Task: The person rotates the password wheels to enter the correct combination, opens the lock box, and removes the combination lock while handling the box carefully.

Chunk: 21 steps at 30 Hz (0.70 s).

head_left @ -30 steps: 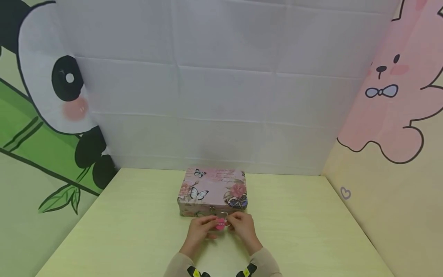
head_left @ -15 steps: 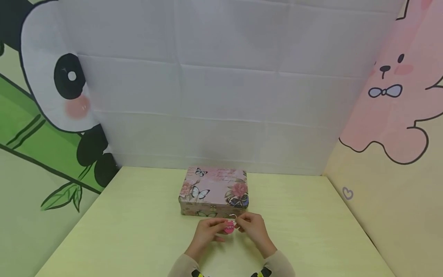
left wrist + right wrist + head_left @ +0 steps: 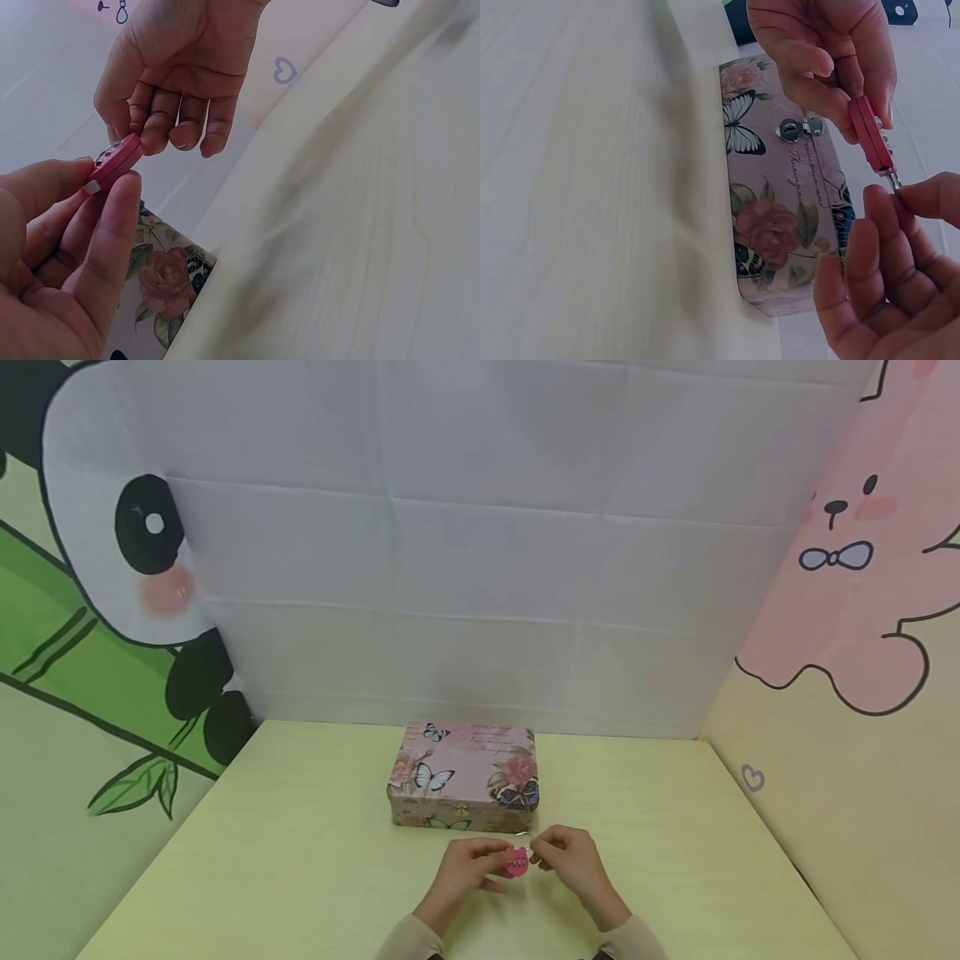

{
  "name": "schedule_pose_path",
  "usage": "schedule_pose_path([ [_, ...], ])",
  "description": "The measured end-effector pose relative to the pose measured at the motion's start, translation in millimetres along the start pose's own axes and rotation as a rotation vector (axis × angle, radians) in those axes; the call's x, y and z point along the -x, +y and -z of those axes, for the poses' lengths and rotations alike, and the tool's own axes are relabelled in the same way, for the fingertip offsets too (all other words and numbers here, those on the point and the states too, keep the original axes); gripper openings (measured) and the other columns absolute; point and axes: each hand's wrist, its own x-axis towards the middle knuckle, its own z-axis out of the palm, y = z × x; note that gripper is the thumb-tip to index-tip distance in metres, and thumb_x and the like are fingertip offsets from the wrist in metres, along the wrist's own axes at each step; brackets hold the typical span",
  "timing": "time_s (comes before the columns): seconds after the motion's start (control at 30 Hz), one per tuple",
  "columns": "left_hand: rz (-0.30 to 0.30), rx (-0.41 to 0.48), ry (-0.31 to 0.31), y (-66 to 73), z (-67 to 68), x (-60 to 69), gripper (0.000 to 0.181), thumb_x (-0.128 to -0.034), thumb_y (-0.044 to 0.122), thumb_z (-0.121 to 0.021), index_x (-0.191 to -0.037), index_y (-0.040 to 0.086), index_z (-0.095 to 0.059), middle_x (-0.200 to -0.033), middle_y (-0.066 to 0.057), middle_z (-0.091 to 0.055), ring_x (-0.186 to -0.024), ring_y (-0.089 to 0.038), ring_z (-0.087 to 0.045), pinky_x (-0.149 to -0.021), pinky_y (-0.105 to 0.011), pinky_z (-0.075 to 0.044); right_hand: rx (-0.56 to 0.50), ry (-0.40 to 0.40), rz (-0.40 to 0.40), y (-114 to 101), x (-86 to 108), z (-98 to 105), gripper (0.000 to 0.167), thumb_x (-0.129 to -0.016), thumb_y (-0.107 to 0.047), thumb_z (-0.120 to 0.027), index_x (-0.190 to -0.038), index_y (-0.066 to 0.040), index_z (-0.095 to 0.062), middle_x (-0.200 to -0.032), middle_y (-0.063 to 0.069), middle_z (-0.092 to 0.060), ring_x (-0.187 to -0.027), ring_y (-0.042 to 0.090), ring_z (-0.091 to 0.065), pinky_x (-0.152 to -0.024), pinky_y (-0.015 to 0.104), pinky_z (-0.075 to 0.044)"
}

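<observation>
A small pink combination padlock (image 3: 517,862) is held in front of a flowered box (image 3: 465,764). My left hand (image 3: 467,870) pinches the padlock body between thumb and fingers, as the left wrist view also shows. In the right wrist view, my right hand (image 3: 889,277) pinches the metal shackle (image 3: 894,181) between thumb and forefinger, its other fingers loosely bent. Several number dials (image 3: 883,135) run along one face of the lock. The shackle's curved end is mostly hidden by my right fingers. The box is closed, with a metal clasp (image 3: 799,129) on its front.
The box stands on a pale yellow table (image 3: 300,860), just beyond my hands. A white sheet (image 3: 480,568) hangs behind it. Walls with a painted panda (image 3: 90,527) and a pink bear (image 3: 847,593) flank the table.
Both hands have moved right and slightly nearer to me, carrying the padlock with them. The shackle's hook, seen curving upward earlier, now appears flatter. The box stays in place.
</observation>
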Motion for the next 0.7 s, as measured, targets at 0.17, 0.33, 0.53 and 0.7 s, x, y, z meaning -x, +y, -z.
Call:
schedule_pose_path([
  [0.17,0.001,0.002,-0.027,2.3,-8.3,2.7,0.026,-0.0935,0.008,-0.069,-0.109,-0.013,-0.069,-0.094,-0.018,-0.074,-0.077,-0.020,-0.072,-0.059,-0.033,-0.062,0.016,-0.014,-0.009,0,5.9,9,0.014,-0.090,-0.005,-0.067,-0.082,0.006,-0.069,-0.072,0.010,-0.069,-0.070,0.026,-0.067,-0.062,0.024,-0.058],
  [0.33,0.014,0.018,-0.048,2.6,-15.8,3.0,0.027,-0.0931,0.006,-0.069,-0.110,-0.015,-0.068,-0.096,-0.019,-0.073,-0.077,-0.021,-0.073,-0.060,-0.033,-0.062,0.036,-0.025,-0.014,-2,11.3,18,0.014,-0.091,-0.006,-0.068,-0.084,0.006,-0.069,-0.073,0.011,-0.069,-0.072,0.029,-0.067,-0.063,0.025,-0.058],
  [0.53,0.020,0.029,-0.071,2.6,-23.0,5.3,0.025,-0.0933,0.006,-0.069,-0.109,-0.014,-0.069,-0.093,-0.019,-0.073,-0.075,-0.022,-0.073,-0.061,-0.033,-0.062,0.066,-0.060,-0.018,-4,15.7,28,0.014,-0.092,-0.006,-0.066,-0.086,0.006,-0.069,-0.075,0.011,-0.069,-0.072,0.026,-0.067,-0.063,0.027,-0.058],
  [0.7,0.027,0.042,-0.082,3.1,-30.3,8.6,0.022,-0.0923,0.005,-0.070,-0.106,-0.012,-0.070,-0.093,-0.020,-0.073,-0.075,-0.022,-0.073,-0.061,-0.033,-0.062,0.094,-0.098,-0.020,-5,19.8,37,0.014,-0.091,-0.005,-0.066,-0.085,0.006,-0.069,-0.075,0.009,-0.069,-0.068,0.020,-0.063,-0.062,0.025,-0.056],
])
